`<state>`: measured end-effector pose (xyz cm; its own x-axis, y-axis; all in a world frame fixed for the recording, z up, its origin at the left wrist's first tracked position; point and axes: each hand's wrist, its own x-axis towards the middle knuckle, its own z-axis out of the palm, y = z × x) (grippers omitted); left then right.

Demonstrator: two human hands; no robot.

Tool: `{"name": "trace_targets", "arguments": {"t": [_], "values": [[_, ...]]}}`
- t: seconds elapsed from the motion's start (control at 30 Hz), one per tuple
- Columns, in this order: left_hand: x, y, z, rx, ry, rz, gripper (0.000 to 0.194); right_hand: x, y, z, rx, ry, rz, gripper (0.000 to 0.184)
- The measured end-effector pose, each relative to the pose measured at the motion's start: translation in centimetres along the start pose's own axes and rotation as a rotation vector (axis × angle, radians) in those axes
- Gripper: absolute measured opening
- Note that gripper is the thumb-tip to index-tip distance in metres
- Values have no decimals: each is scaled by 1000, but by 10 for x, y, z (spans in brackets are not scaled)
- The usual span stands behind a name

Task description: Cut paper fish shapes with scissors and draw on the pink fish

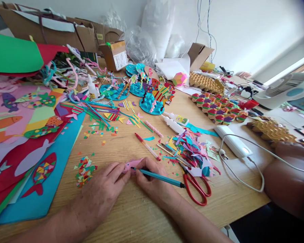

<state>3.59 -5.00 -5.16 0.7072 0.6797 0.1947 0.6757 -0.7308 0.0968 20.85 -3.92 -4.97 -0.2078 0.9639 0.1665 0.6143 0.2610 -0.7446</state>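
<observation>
My right hand point(152, 179) is closed around a blue felt-tip pen point(162, 178), its tip touching a small pink paper cutout point(131, 166). The cutout looks like a fish, with a dark dot at its left end; fingers cover part of it. My left hand point(108, 180) pinches the cutout from the left, against the table. Left of that hand lies a heap of tiny coloured paper bits point(84, 170). Red-handled scissors point(196, 187) rest to the right of the pen, their blades partly under paper scraps point(197, 150).
Coloured sheets with paper fish point(44, 170) cover the left side. A red pen point(148, 146), glue bottles point(173, 124) and blue decorated discs point(152, 104) lie ahead. At right are a white power strip point(233, 141) with a cable, egg cartons point(218, 106) and another person's arm point(288, 179).
</observation>
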Motion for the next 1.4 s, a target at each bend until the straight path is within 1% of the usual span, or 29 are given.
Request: {"name": "trace_targets", "arguments": {"t": [0.1,0.27,0.37,0.43,0.53,0.63,0.9,1.13,1.4], "values": [[0,0,1,8,-1,1,36,0,0,0,2,0,-14,7],[-1,0,2,5,11,-10,36,0,0,0,-10,-9,4,7],[-2,-1,2,6,-9,4,36,1,0,-1,10,-27,1,7],[-2,-1,2,6,-7,12,38,0,0,-3,43,-18,26,6],[-3,0,1,7,49,8,41,-1,1,-8,87,8,53,8],[-3,0,2,1,86,21,41,-4,0,-12,79,-5,45,8],[-3,-2,4,55,138,65,40,-5,0,-10,52,-34,20,8],[-1,-1,1,56,103,54,40,-6,1,-8,48,-20,9,7],[-5,-1,5,23,80,22,40,-5,0,-7,38,-24,9,8]]}}
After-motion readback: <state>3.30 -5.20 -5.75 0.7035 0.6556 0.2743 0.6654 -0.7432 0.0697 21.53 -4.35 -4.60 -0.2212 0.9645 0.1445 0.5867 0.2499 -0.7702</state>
